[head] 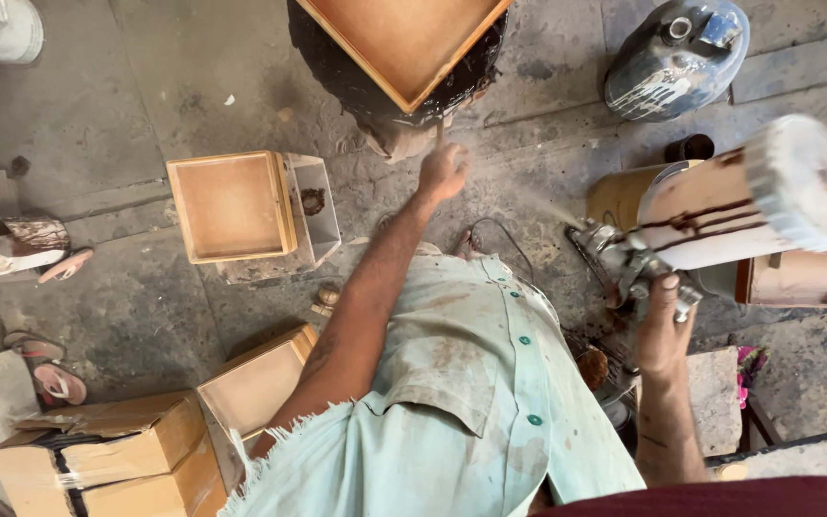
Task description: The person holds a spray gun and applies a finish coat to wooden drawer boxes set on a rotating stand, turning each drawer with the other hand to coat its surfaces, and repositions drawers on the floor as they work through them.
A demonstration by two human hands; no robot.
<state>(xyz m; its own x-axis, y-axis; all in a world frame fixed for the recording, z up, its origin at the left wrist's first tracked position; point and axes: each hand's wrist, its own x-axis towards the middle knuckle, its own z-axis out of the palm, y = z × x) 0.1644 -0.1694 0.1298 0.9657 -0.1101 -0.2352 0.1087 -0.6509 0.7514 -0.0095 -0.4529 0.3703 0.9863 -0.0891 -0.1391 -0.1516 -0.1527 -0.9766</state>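
Right hand (pixel 664 325) closed on the handle of a spray gun (pixel 720 225), its cup stained with dark drips, nozzle toward a wooden tray (pixel 404 38) on a paint-caked stand. Left hand (pixel 444 170) curled loosely, reaching just below the tray's near corner; holds nothing discernible.

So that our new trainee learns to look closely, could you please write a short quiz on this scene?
1. What does the right hand grip?
A) a paintbrush
B) a spray gun
C) a hammer
2. True or false: the left hand is stretched out to the near corner of the wooden tray on the dark-stained stand.
3. Fill in: the spray gun's white cup is streaked with ____ drips.

Key: 1 B; 2 true; 3 brown.
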